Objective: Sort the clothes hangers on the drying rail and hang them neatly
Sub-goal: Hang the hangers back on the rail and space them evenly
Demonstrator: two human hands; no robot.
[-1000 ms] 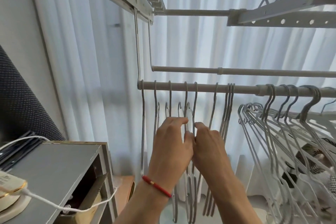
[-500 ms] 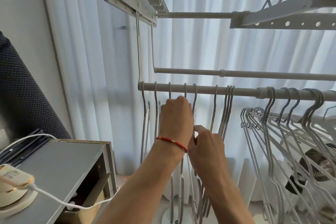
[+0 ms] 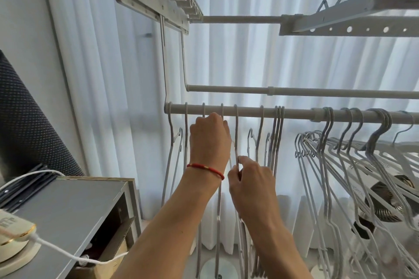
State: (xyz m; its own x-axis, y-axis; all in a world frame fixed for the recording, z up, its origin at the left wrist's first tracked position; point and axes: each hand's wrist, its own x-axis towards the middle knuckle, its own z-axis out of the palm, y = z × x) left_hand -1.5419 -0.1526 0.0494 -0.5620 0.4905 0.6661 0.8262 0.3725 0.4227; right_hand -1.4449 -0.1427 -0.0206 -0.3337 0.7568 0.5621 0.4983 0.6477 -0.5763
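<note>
A grey drying rail (image 3: 294,113) runs left to right at mid height. Several thin grey hangers hang from its left part, edge-on and spaced apart. My left hand (image 3: 209,140), with a red cord at the wrist, is raised just under the rail and curls round the neck of one hanger (image 3: 222,111). My right hand (image 3: 249,176) is lower and pinches the neck of the neighbouring hanger (image 3: 236,133). A tangled bunch of several hangers (image 3: 340,156) hangs askew at the right end.
A second, bare rail (image 3: 317,92) runs behind and above. The rack frame (image 3: 340,27) is overhead. White curtains fill the back. A grey cabinet (image 3: 68,206) with a white cable and a cream device stands at lower left. A fan (image 3: 383,201) is behind the right hangers.
My left hand has risen from beside the right hand up to just below the rail. The right hand stayed low on a hanger neck. The view tilted slightly.
</note>
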